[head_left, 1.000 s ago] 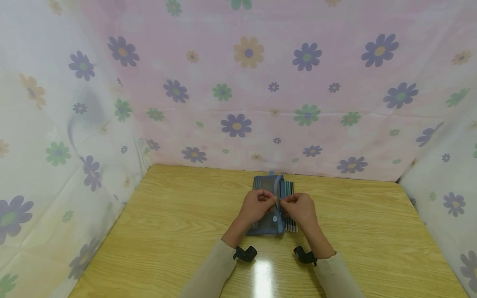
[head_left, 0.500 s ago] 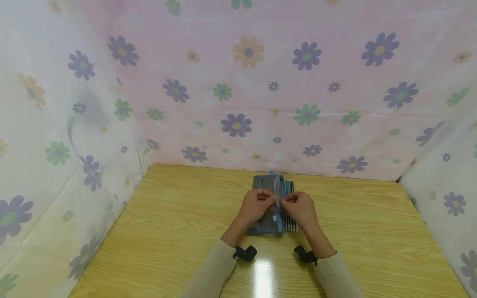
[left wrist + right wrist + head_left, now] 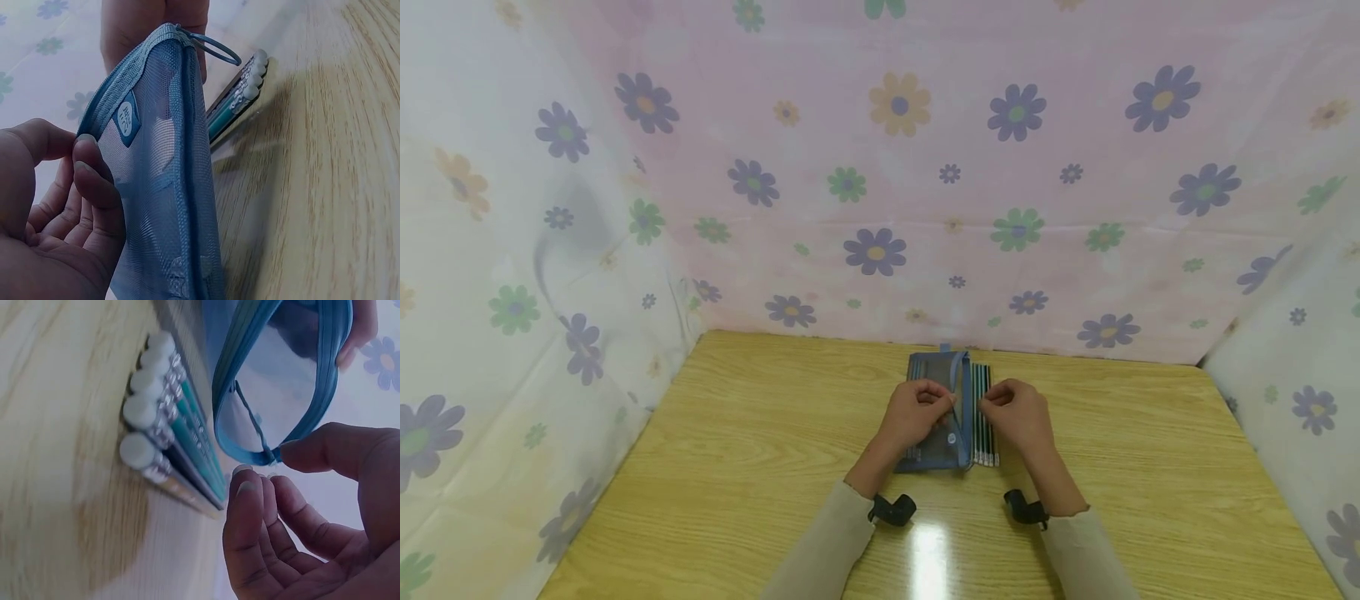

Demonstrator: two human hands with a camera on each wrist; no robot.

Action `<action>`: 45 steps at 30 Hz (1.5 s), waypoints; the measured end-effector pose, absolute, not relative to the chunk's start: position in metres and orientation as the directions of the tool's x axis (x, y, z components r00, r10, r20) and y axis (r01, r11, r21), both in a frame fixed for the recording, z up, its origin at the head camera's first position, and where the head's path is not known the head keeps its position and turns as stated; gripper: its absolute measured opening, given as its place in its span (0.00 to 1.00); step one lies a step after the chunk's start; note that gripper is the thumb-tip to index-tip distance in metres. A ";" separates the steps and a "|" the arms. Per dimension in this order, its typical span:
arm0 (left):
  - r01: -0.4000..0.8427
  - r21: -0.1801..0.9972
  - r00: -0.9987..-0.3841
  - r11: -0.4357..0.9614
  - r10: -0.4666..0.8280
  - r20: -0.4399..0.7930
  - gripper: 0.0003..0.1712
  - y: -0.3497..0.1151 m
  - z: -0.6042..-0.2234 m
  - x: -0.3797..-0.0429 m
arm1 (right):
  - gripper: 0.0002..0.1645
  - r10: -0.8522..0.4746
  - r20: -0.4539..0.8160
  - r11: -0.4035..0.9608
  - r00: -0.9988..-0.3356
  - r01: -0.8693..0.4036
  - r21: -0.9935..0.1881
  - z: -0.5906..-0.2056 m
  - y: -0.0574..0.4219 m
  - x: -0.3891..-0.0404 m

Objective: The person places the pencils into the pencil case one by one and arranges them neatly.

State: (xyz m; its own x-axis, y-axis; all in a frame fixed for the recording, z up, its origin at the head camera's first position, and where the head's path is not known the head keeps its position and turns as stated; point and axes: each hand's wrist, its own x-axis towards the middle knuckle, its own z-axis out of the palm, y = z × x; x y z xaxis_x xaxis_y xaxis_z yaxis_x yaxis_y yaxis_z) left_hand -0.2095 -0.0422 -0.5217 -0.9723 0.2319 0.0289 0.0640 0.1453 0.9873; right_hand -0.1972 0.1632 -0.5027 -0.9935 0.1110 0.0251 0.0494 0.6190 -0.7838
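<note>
A blue mesh zip pouch (image 3: 934,367) lies with its zip side toward the right and its mouth unzipped. My left hand (image 3: 913,418) pinches one edge of that mouth between thumb and fingers, lifting it, as the left wrist view also shows beside the pouch's round label (image 3: 127,119). My right hand (image 3: 1021,418) hovers over a row of several pencils (image 3: 980,379) along the pouch's right side. In the right wrist view, its thumb and fingertips stand apart with nothing between them, close to the zip edge (image 3: 228,406). The pencils' white erasers (image 3: 142,411) point toward me.
The wooden table (image 3: 775,433) extends widely on both sides of the pouch. Flowered cloth (image 3: 910,283) hangs behind and at both sides. A black camera mount (image 3: 895,510) sits on my left wrist, another black mount (image 3: 1024,507) on my right.
My right hand has let go of the pouch's mouth edge and moved to the right, over the pencils. The left hand keeps its pinch in nearly the same place.
</note>
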 end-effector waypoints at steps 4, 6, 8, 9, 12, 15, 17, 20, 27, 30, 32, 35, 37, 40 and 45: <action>0.060 0.989 -0.973 0.132 0.230 0.028 0.10 -0.042 -0.522 -0.209 | 0.11 0.114 0.028 0.642 -0.993 0.052 -0.765 -0.502 0.166 -0.197; 0.052 0.990 -0.974 0.129 0.226 0.022 0.10 -0.042 -0.522 -0.209 | 0.11 0.115 0.024 0.654 -0.993 0.058 -0.754 -0.501 0.167 -0.197; 0.045 0.991 -0.974 0.126 0.224 0.016 0.10 -0.042 -0.522 -0.209 | 0.10 0.115 0.015 0.665 -0.993 0.066 -0.744 -0.501 0.168 -0.196; 0.042 0.991 -0.975 0.125 0.223 0.013 0.09 -0.042 -0.522 -0.209 | 0.10 0.114 0.010 0.670 -0.993 0.070 -0.739 -0.501 0.169 -0.196; 0.037 0.991 -0.975 0.125 0.223 0.009 0.10 -0.042 -0.521 -0.209 | 0.10 0.121 -0.008 0.688 -0.993 0.089 -0.720 -0.503 0.171 -0.196; 0.037 0.991 -0.975 0.125 0.224 0.008 0.10 -0.042 -0.521 -0.209 | 0.10 0.130 -0.023 0.703 -0.991 0.108 -0.703 -0.507 0.172 -0.198; 0.037 0.991 -0.975 0.127 0.222 0.008 0.10 -0.042 -0.520 -0.208 | 0.10 0.131 -0.029 0.711 -0.991 0.114 -0.694 -0.508 0.173 -0.198; 0.040 0.991 -0.975 0.130 0.220 0.010 0.10 -0.042 -0.519 -0.208 | 0.10 0.136 -0.036 0.724 -0.990 0.124 -0.679 -0.510 0.174 -0.199; 0.048 0.991 -0.975 0.129 0.221 0.018 0.10 -0.042 -0.517 -0.209 | 0.12 0.151 -0.054 0.743 -0.987 0.149 -0.653 -0.513 0.177 -0.200; 0.054 0.990 -0.974 0.133 0.225 0.022 0.10 -0.042 -0.518 -0.210 | 0.12 0.148 -0.068 0.744 -0.987 0.157 -0.650 -0.513 0.177 -0.200; 0.055 0.989 -0.974 0.138 0.224 0.023 0.10 -0.042 -0.519 -0.211 | 0.12 0.146 -0.077 0.746 -0.986 0.161 -0.646 -0.513 0.177 -0.201; 0.053 0.989 -0.974 0.142 0.224 0.020 0.10 -0.042 -0.520 -0.212 | 0.12 0.145 -0.081 0.748 -0.986 0.163 -0.643 -0.514 0.177 -0.203; 0.049 0.988 -0.974 0.144 0.224 0.016 0.10 -0.042 -0.520 -0.212 | 0.13 0.144 -0.076 0.751 -0.987 0.159 -0.641 -0.515 0.177 -0.203; 0.044 0.989 -0.975 0.143 0.223 0.011 0.10 -0.042 -0.521 -0.212 | 0.14 0.147 -0.067 0.754 -0.987 0.156 -0.638 -0.514 0.177 -0.203; 0.040 0.989 -0.976 0.142 0.217 0.008 0.10 -0.042 -0.523 -0.213 | 0.16 0.153 -0.069 0.760 -0.986 0.162 -0.630 -0.513 0.177 -0.203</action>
